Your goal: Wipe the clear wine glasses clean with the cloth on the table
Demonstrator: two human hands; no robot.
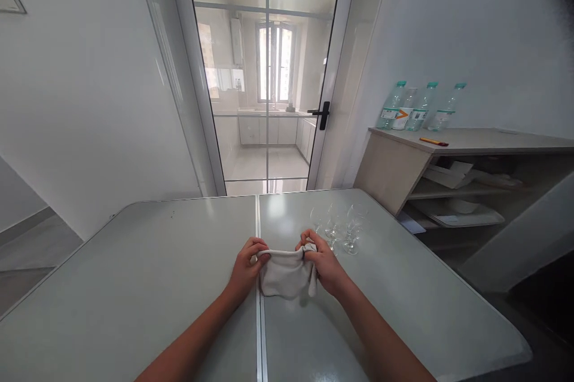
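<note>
A whitish cloth (286, 275) hangs between my two hands, just above the table and over the seam between its halves. My left hand (249, 259) pinches the cloth's upper left corner between thumb and fingers. Bunched fabric at the upper right is gripped by my right hand (323, 262), and a loose end dangles below it. The cloth's top edge is stretched nearly straight and looks folded or rolled. Just beyond my right hand stand several clear stemmed glasses (351, 238), partly hidden by the fingers.
The pale table (179, 286) has a metal seam down its middle. A wooden shelf unit (399, 161) at the right carries several plastic bottles (417, 110) and an orange-and-red stick-like item (433, 141). A glass door (269, 89) with a black handle stands behind the table.
</note>
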